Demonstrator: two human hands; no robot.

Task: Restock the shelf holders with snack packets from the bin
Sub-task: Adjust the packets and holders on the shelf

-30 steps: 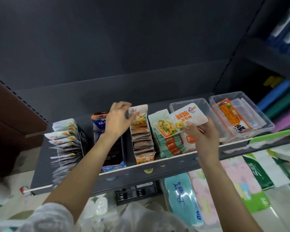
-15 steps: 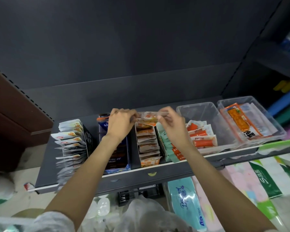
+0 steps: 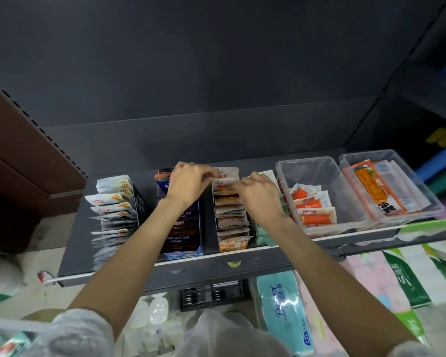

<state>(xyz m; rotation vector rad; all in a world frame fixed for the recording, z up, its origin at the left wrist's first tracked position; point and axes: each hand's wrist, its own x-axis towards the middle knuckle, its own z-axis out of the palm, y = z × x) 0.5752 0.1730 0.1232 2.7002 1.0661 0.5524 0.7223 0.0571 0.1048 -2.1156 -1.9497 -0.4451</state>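
Dark grey shelf of snack packets, matching back wall.

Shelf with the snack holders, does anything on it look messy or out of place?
Yes. The leftmost row of white packets fans out unevenly, and its front packets spill past the dark shelf's white front edge. The orange packet row between the hands sits neatly.

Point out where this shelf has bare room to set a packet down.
Bare patches: the shelf left of the white packet row, and the rear of the left clear bin. Crowded: the middle holders, where both hands work.
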